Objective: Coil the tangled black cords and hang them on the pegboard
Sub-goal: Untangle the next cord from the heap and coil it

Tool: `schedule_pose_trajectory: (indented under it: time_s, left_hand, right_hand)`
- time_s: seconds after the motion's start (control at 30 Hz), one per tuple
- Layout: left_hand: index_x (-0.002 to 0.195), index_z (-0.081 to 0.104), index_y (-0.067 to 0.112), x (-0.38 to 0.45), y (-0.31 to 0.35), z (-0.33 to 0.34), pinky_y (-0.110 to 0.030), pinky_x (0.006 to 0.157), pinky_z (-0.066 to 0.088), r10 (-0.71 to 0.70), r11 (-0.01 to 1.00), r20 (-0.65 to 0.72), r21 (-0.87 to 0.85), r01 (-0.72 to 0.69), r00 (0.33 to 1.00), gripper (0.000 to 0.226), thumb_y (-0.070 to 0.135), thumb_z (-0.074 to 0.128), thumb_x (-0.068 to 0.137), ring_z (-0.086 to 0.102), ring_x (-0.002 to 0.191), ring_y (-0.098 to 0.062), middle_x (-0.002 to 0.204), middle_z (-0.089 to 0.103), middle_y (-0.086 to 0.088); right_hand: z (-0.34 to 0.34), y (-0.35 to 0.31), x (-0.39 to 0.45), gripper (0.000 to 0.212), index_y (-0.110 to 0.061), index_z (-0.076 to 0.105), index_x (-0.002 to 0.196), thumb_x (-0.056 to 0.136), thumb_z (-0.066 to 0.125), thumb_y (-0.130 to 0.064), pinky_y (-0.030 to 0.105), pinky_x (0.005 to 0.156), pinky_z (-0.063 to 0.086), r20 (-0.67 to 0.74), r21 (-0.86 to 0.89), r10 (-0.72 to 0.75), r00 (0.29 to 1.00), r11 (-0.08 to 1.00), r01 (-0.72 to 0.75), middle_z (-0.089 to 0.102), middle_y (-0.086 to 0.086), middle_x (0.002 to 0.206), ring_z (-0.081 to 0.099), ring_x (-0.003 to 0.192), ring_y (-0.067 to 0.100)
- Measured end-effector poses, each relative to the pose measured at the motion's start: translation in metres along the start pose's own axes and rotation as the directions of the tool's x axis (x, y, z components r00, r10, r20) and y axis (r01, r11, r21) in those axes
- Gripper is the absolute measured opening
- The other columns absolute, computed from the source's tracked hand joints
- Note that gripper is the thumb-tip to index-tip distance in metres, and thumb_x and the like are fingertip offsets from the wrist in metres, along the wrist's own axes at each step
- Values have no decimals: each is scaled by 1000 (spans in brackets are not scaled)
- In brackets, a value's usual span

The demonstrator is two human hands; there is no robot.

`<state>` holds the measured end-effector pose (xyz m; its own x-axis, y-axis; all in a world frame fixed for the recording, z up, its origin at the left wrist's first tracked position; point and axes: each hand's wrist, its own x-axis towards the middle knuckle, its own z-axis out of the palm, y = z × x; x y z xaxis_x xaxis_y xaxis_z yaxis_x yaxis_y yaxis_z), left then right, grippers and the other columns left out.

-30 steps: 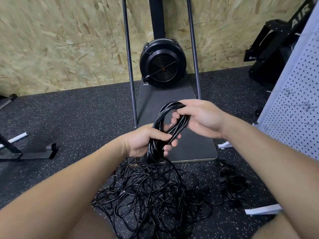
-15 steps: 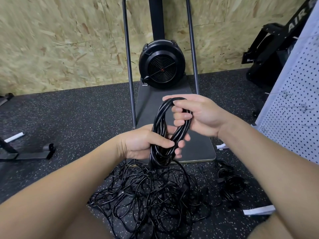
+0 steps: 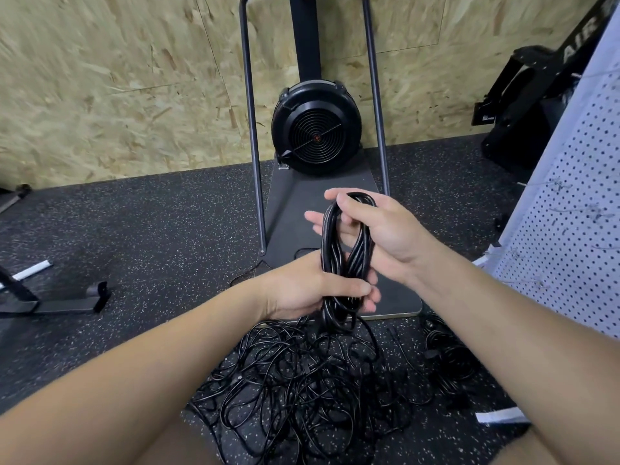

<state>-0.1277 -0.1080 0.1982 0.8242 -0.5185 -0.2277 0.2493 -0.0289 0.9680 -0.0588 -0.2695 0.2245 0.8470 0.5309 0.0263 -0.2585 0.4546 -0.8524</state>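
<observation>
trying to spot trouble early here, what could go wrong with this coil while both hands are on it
1. The coil still trails into the tangled pile on the floor; lifting it toward the pegboard could drag the knot along.
2. The left hand grips only the lower end and the right hand the top loop; easing either grip may let the loops spring loose.
3. A smaller cord bundle lies close by and might snag.
</observation>
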Motion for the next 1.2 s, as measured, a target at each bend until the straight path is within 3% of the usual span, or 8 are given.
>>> schedule_pose_trajectory:
  time_s: [0.1,0.27,0.43,0.57,0.73,0.83,1.0,1.2]
  left_hand:
    - [118,65,-3,-1,4,4,-44,105,59,73,987,-15,146,-70,997,14,-3,68,104,77,107,-35,102,74,-22]
    - [117,57,1,3,-5,22,-33,79,56,329,887,-304,424,-183,894,27,17,75,105,71,77,-24,84,74,-9]
    - [134,52,28,8,-14,22,-39,81,55,378,590,-417,796,132,826,42,52,70,103,68,87,-20,97,75,3]
    - [91,62,6,5,-12,11,-33,78,56,270,848,-232,517,-117,934,26,23,69,109,68,71,-20,77,73,-7]
    - [96,63,12,-4,-5,8,-32,67,43,73,997,-96,-16,-75,993,19,17,60,113,42,64,-16,72,47,-2]
    - [85,54,16,-1,-4,5,-30,64,42,139,990,-137,25,-136,981,30,21,58,115,41,60,-16,68,44,-1]
    - [102,62,12,0,4,-6,-28,62,44,190,980,-317,-2,-201,929,18,22,57,116,41,60,-14,69,44,-1]
    - [80,57,20,7,11,-39,-32,61,42,195,966,-525,-41,-254,829,35,32,64,112,41,60,-16,68,49,0]
  right_hand:
    - [5,-2,0,23,7,68,126,110,63,-9,55,101,63,-66,28,-10,998,1000,12,49,6,71,77,108,42]
    - [12,-9,4,16,1,66,116,108,68,-12,45,83,61,-273,-26,-48,961,999,42,61,6,58,68,81,33]
    - [14,-7,6,11,0,68,107,103,70,-10,37,63,59,-397,-93,-7,918,995,-33,70,23,77,63,64,31]
    - [10,-3,6,15,0,67,107,103,73,-13,43,78,67,-351,-125,25,936,989,-73,75,22,81,74,75,33]
    - [18,-5,3,26,3,64,114,112,63,-22,46,90,67,-156,-101,5,988,995,-20,70,9,69,80,98,36]
    - [18,-10,5,40,7,62,124,113,60,-32,50,99,64,-99,-100,-32,995,995,22,49,4,60,78,112,41]
    - [-4,3,12,64,-14,67,132,103,58,-71,56,110,56,-94,-395,-14,995,919,-24,77,8,118,77,117,26]
    - [-23,37,-8,84,-16,59,143,101,36,-84,49,114,50,-8,-627,535,845,655,-421,81,10,120,79,113,21]
